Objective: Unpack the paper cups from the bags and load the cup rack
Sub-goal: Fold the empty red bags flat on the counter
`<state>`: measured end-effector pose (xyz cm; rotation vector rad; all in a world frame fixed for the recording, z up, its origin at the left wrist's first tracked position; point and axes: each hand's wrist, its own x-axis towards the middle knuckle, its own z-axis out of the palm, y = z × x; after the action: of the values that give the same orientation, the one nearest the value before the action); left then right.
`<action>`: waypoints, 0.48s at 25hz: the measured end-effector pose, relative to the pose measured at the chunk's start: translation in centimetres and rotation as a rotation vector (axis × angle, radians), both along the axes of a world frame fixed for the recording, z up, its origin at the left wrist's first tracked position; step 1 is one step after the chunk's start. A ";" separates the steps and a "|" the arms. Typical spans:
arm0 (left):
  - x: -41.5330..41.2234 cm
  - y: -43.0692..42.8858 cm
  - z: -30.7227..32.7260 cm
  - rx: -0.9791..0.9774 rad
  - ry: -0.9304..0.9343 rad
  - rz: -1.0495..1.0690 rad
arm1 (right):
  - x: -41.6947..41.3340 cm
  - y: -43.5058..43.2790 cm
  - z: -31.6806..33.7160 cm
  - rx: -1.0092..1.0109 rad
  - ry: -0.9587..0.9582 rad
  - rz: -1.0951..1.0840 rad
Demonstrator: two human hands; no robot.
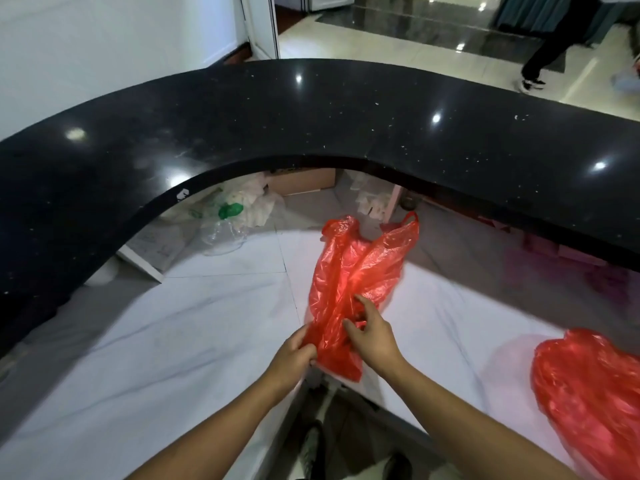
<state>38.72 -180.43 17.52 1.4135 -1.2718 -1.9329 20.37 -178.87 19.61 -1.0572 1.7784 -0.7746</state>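
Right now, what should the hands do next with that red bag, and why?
Probably lay the red bag aside and reach for the other red bag on the right. The one held by the left hand and right hand lies limp and flat, seemingly empty, while the other looks fuller.

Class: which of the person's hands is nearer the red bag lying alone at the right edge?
Right. The right hand pinches the held bag, to the left of the lone bag; the left hand grips the held bag farther left.
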 end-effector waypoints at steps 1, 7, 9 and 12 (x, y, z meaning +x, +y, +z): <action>0.1 0.1 0.1 -0.017 0.017 -0.075 | 0.1 -0.1 -0.1 0.010 -0.015 0.003; -0.1 -0.1 0.8 -0.093 -0.026 -0.255 | 0.8 -0.6 -0.1 0.005 -0.300 -0.079; -0.3 -0.2 0.3 -0.149 -0.157 -0.208 | 0.8 -1.0 -0.2 -0.002 -0.450 -0.144; -0.6 -0.6 0.4 -0.043 -0.157 0.106 | 0.3 -0.9 -0.3 -0.113 -0.209 -0.016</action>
<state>38.09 -181.01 17.90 1.6041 -1.2716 -1.7441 20.69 -179.82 19.35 -0.9972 1.5827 -0.9692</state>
